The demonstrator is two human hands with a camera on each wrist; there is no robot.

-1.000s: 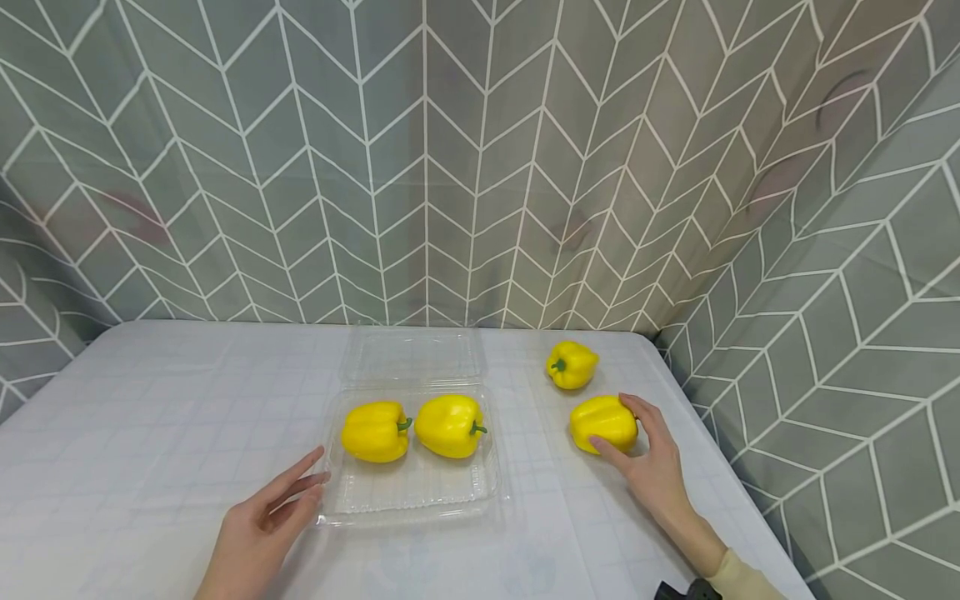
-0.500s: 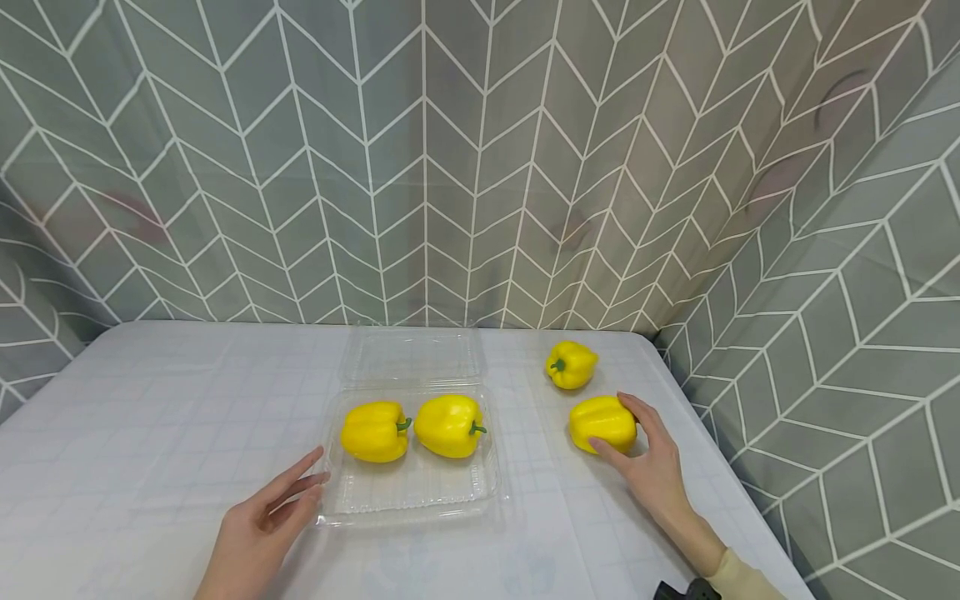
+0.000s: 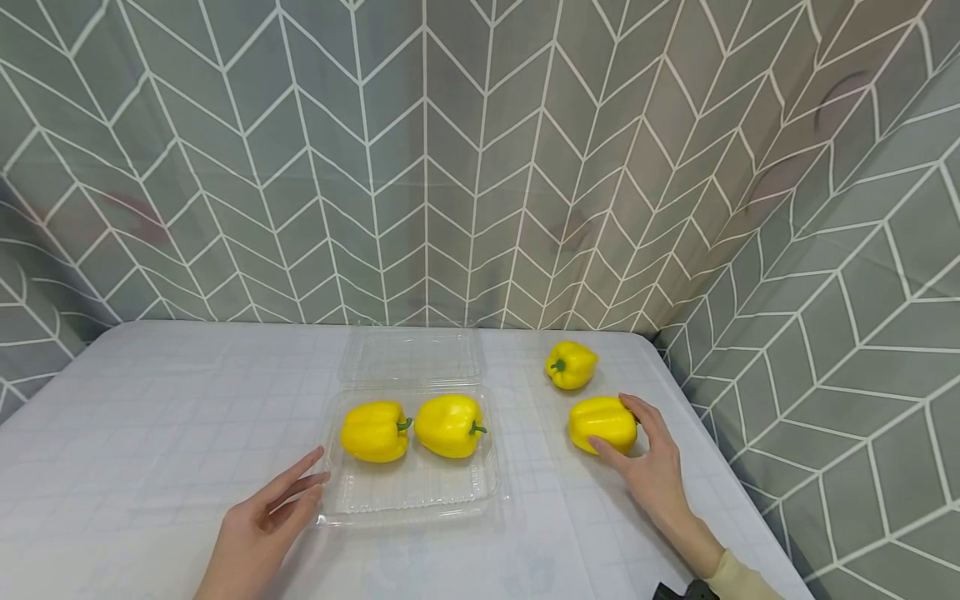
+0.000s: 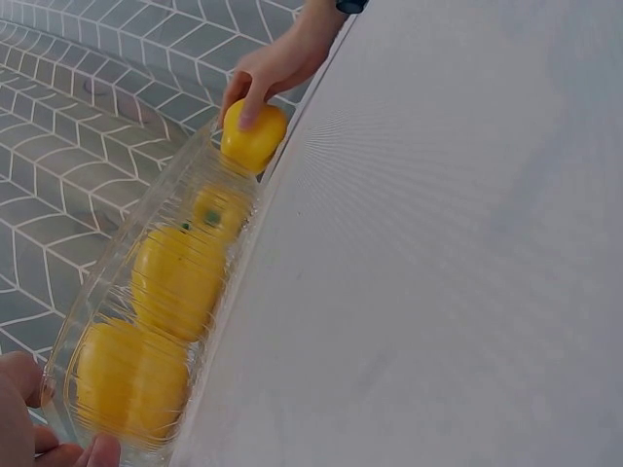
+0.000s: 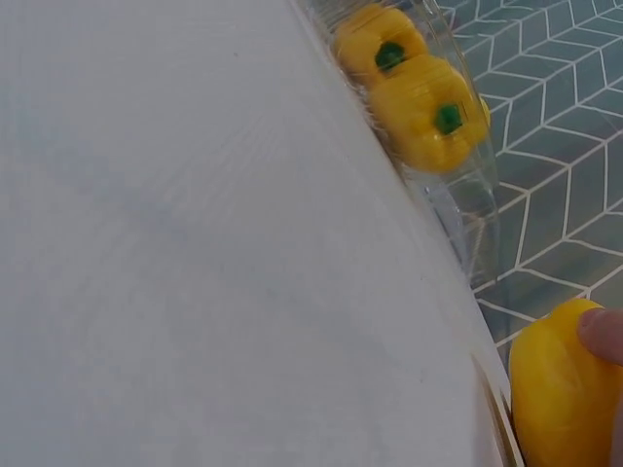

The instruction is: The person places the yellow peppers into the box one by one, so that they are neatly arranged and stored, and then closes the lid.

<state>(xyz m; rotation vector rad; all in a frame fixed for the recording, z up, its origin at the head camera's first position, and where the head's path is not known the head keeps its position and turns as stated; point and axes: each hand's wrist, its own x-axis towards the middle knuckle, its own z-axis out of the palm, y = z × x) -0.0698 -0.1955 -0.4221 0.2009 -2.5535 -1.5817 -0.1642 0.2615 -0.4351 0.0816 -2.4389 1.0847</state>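
At the right of the head view my right hand (image 3: 654, 467) grips a yellow bell pepper (image 3: 600, 423) from its right side, thumb in front and fingers behind. The same pepper (image 5: 560, 394) shows in the right wrist view with a fingertip on it. My left hand (image 3: 258, 529) has its relaxed fingers against the left edge of a clear plastic clamshell box (image 3: 412, 500), whose lid lies folded back. Inside the box, in its far half, two yellow peppers lie side by side: a left pepper (image 3: 375, 432) and a right pepper (image 3: 450, 426), their green stems pointing right.
Another yellow pepper (image 3: 572, 365) lies behind the gripped one, near the table's far right corner. A white cloth covers the table (image 3: 150, 417). Grey curtains (image 3: 450, 167) with white lines hang at the back and right. The open lid (image 3: 412, 354) reaches toward the back edge.
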